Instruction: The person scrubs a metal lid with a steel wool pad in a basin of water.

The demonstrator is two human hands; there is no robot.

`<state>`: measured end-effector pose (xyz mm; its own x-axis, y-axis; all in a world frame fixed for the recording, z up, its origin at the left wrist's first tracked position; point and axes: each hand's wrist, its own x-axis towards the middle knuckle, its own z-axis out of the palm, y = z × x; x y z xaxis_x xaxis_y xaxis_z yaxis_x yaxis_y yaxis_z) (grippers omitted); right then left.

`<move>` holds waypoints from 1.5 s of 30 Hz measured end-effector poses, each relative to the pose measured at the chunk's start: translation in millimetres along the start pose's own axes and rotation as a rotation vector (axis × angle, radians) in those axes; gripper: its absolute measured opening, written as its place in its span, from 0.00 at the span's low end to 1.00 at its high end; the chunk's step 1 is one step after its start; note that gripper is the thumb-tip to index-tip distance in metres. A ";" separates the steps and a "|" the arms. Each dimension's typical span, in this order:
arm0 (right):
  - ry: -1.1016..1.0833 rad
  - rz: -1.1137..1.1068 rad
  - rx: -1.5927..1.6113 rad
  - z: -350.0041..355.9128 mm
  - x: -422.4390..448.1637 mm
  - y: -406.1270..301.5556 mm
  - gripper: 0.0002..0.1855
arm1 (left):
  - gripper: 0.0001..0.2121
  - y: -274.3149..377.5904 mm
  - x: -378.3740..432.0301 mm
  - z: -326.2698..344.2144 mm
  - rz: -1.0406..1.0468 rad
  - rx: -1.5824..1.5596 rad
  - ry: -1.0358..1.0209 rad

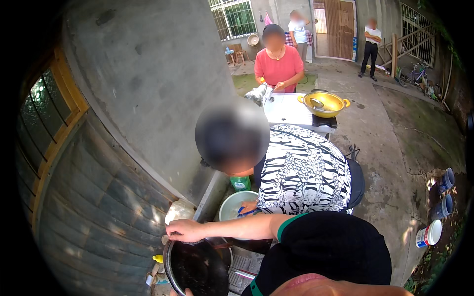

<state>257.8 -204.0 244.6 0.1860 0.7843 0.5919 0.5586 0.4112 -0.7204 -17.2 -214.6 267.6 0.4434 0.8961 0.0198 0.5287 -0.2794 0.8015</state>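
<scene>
My right hand (185, 231) is at the upper rim of a large, dark round pan or wok (202, 268), its fingers bent over the edge. A bit of greyish mesh-like material shows just beneath this hand; what it is, I cannot tell. Only the fingertips of my left hand (182, 292) show, at the pan's lower rim by the picture's bottom edge. The pan is tilted, its dark inside facing the camera. Partly behind it is a metal-rimmed round vessel (230, 255). Close to my right forearm, a co-worker's hand with something blue is in a pale basin (224, 207).
A co-worker in a patterned shirt (303, 170) bends beside my arm. Beyond stands a white table (287, 109) with a yellow wok (326, 101), and a person in red. A green bottle (240, 183), a yellow bottle (158, 258) and a grey wall (148, 92) are near.
</scene>
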 end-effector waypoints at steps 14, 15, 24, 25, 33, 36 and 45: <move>-0.026 -0.050 -0.002 -2.1 -0.5 -6.1 0.08 | 0.18 6.1 -2.1 -8.4 -0.065 0.069 -0.044; -0.032 -0.050 0.000 -2.4 -0.3 -5.1 0.08 | 0.18 5.6 -2.4 -8.2 -0.070 0.068 -0.049; -0.024 -0.049 0.001 -2.1 -1.2 -3.3 0.08 | 0.18 -0.4 -3.7 -15.3 -0.117 0.076 -0.085; -0.025 -0.046 0.000 -2.4 -1.9 -3.6 0.08 | 0.18 -1.9 -4.2 -16.1 -0.125 0.073 -0.089; -0.032 -0.044 -0.004 -4.4 -7.2 -11.5 0.08 | 0.16 -17.7 -8.3 -21.5 -0.097 0.072 -0.085; -0.042 -0.028 -0.009 -5.5 -9.4 -15.4 0.08 | 0.16 -18.8 -11.1 -21.7 -0.070 0.087 -0.081; -0.031 -0.029 -0.011 -4.3 -18.5 -19.4 0.08 | 0.18 12.5 -27.2 -18.3 -0.039 0.193 -0.031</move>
<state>247.0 -228.5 249.2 0.1449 0.7864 0.6005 0.5725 0.4284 -0.6991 -35.9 -236.2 288.1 0.4406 0.8972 -0.0298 0.6732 -0.3083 0.6721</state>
